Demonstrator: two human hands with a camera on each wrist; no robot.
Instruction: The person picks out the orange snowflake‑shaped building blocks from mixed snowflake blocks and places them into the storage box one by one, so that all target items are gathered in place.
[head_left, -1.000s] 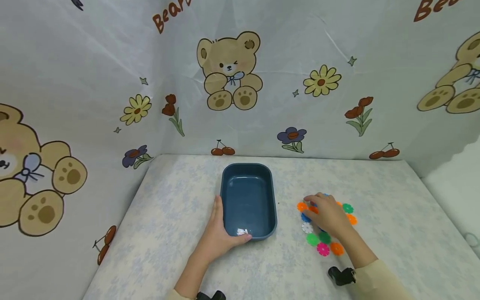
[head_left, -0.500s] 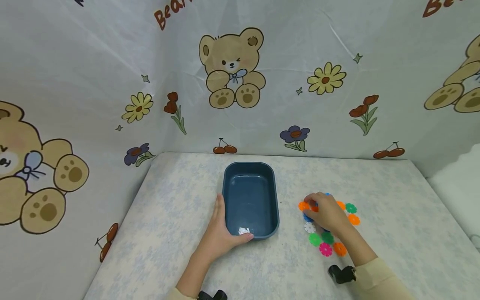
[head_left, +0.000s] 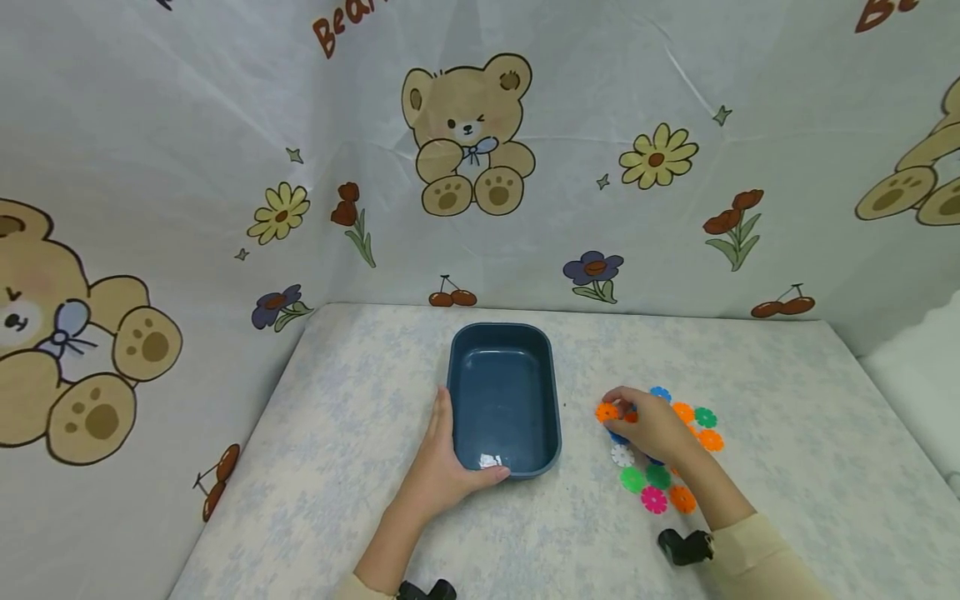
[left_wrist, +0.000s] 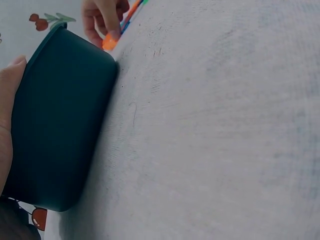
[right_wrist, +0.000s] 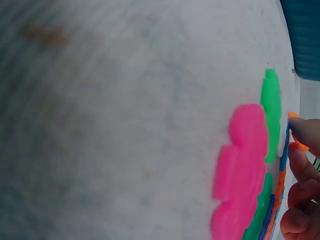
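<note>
From my right wrist camera I see my right hand (right_wrist: 301, 187) at the right edge, fingers (right_wrist: 306, 131) curled and pinching an orange disc (right_wrist: 296, 144). Just beside it, a pink disc (right_wrist: 240, 170) and a green disc (right_wrist: 270, 115) lie flat on the pale surface (right_wrist: 125, 125). A dark blue tray (right_wrist: 306, 35) shows at the top right corner.
</note>
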